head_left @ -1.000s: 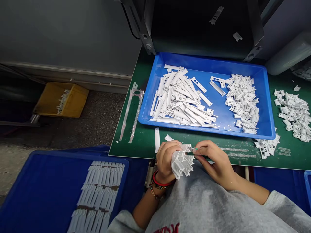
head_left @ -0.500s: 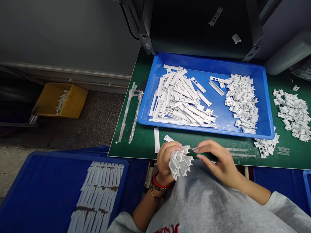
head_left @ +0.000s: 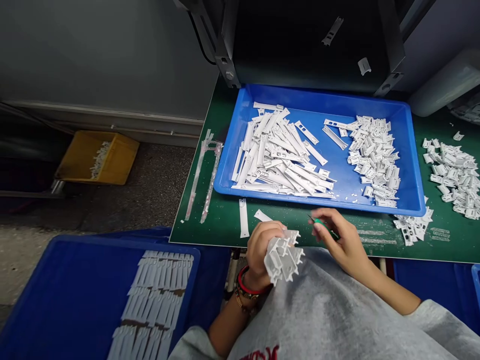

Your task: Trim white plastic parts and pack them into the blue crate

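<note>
At the near edge of a green worktable [head_left: 221,225], my hands are apart: my left hand [head_left: 262,245] grips a bundle of white plastic parts [head_left: 283,257], notched ends showing, while my right hand [head_left: 343,245] pinches a small green-handled tool [head_left: 318,220], near the bundle but clear of it. Pale strips of tape [head_left: 196,180] run along the table's left edge, past which a grey wall [head_left: 112,55] rises over a dark floor [head_left: 165,175].

A blue tray [head_left: 339,170] spans the middle of the surface, long white strips [head_left: 277,150] heaped at its left end, short white pieces [head_left: 375,155] at its right. Below the table's near left corner, a second blue tray [head_left: 82,290] carries white strips in rows [head_left: 153,285] along its right edge. Farther off, a yellow bin [head_left: 125,160] holds white bits [head_left: 100,160].
</note>
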{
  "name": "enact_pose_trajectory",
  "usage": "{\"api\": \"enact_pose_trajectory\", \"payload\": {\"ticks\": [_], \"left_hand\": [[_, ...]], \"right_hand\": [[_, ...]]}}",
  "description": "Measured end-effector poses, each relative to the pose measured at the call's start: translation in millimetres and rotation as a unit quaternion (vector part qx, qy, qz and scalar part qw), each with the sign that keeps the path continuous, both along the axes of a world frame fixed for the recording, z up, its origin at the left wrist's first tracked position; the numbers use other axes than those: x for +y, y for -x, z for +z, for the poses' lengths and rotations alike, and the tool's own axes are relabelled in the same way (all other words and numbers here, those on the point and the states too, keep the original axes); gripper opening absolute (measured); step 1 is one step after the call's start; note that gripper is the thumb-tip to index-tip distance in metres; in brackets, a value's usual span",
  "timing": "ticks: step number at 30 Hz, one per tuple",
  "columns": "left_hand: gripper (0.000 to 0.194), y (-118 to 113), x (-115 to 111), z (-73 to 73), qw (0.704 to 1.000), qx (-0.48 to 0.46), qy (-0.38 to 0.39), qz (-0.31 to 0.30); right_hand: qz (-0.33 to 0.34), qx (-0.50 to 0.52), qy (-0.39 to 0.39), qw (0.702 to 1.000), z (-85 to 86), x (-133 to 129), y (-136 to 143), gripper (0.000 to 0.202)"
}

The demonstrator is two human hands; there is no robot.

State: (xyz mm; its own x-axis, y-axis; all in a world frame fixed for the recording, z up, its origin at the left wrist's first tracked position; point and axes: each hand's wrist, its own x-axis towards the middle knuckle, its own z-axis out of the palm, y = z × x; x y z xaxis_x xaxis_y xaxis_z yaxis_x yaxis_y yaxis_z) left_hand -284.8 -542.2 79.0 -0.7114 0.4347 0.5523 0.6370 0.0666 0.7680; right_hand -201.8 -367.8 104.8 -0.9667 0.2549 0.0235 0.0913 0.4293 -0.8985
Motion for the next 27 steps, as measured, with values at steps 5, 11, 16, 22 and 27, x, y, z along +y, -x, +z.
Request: {"api": "enact_pose_trajectory", "payload": {"ticks": [5, 11, 16, 22, 27], "left_hand": [[0.015, -0.9, 1.1, -10.2, 0.999, 0.003, 0.033, 0.014], [0.016, -3.2, -1.3, -12.2, 0.999, 0.000, 0.041, 0.009], [0.019, -1.5, -0.8, -8.7, 0.997, -0.048, 0.040, -0.039], [0.006, 11.1, -3.1, 1.8, 0.956, -0.248, 0.104, -0.118], [0.021, 23.2, -7.5, 6.7, 0.813, -0.502, 0.052, -0.290]], "right_hand": [[0.087, 0.045, -0.066, 0.993, 17.8, -4.0, 3.0, 0.022], [0.140, 0.030, -0.133, 0.981, 23.1, -7.1, 11.1, 0.019], [0.080, 0.000, -0.063, 0.995, 15.9, -5.2, 10.9, 0.016], [0.091, -0.033, 0.056, 0.994, 15.6, 2.7, 8.5, 0.012], [0.184, 0.004, 0.083, 0.979, 23.9, 11.9, 4.7, 0.025]]}}
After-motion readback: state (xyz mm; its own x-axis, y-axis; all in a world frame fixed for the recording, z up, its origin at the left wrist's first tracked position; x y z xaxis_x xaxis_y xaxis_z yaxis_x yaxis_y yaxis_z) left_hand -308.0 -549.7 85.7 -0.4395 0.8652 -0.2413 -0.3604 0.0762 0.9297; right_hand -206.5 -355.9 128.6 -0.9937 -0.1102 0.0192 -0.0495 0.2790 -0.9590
